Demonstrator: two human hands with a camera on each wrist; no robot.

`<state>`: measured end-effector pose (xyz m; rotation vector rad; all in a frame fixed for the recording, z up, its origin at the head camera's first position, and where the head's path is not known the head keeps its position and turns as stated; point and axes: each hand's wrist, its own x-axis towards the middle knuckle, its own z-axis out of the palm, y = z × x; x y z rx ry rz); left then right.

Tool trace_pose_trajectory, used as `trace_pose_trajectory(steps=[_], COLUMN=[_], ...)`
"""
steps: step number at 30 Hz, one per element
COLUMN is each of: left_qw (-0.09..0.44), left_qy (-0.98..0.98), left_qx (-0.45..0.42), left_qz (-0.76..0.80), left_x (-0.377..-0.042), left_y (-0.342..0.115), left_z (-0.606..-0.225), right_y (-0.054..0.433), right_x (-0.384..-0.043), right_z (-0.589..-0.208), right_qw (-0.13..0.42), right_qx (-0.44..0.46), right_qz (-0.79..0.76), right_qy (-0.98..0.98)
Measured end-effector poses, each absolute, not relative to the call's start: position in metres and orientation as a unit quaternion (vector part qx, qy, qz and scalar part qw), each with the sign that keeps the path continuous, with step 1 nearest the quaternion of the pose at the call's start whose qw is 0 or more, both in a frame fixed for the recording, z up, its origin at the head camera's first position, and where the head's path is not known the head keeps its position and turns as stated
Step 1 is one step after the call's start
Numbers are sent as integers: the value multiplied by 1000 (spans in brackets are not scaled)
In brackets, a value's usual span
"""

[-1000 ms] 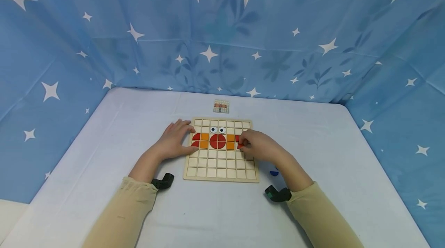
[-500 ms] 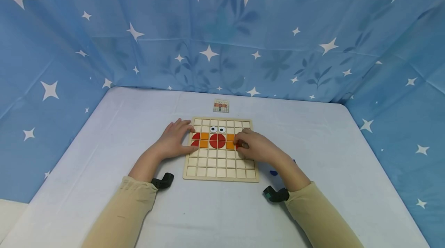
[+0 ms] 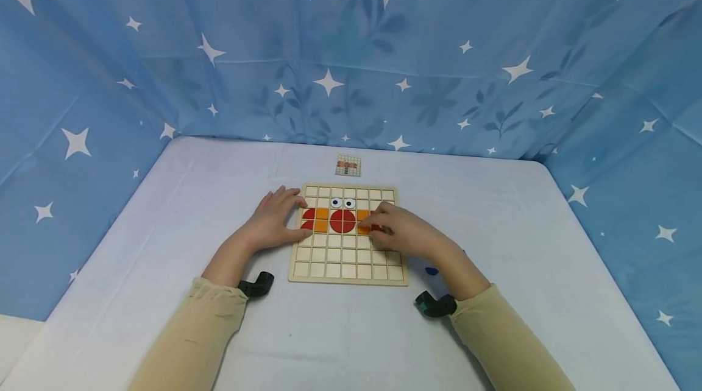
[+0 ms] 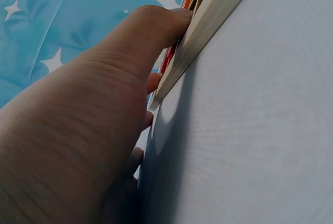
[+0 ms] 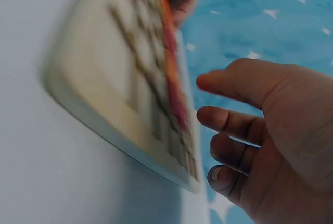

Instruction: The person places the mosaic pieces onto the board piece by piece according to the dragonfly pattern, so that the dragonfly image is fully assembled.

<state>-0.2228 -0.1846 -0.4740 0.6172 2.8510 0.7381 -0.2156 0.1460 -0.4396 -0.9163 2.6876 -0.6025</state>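
Note:
A wooden grid board (image 3: 349,271) lies flat, bearing a red circle (image 3: 342,220) made of quarter tiles. Two eye tiles (image 3: 349,203) sit above the circle. Orange squares (image 3: 322,214) flank it, with red rounded tiles (image 3: 309,214) at the left edge. My left hand (image 3: 271,220) rests at the board's left side, thumb and index finger spread and touching it; the thumb (image 4: 171,23) lies over the rim. Over the right side is my right hand (image 3: 403,229), its index finger at the right-hand orange squares. Red tiles there are mostly hidden. In the right wrist view its fingers (image 5: 234,86) hold nothing.
Beyond the board lies a small picture card (image 3: 348,165) with a grid pattern. Blue pieces (image 3: 431,271) lie beside the right forearm, partly hidden by it. A star-patterned blue curtain (image 3: 351,44) stands behind the white-covered table (image 3: 329,336).
My right hand has shifted slightly left, from the red tiles at the right edge, and its index finger now reaches over the lower right orange square. The left hand stays put.

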Motion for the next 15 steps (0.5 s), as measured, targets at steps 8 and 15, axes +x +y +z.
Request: trace_pose_trajectory(steps=[8,15], left_qw=[65,66], left_qy=[946,946], left_qx=[205,204], left_qz=[241,244], left_x=[-223,-223], left_y=[-185,-185], left_z=[-476,-476], right_y=[192,235], right_x=[-213,-201], right_z=[-417,-415], right_qw=[95,85], right_qx=[-266,-253], right_qz=[-203,-198], right_qy=[937,943])
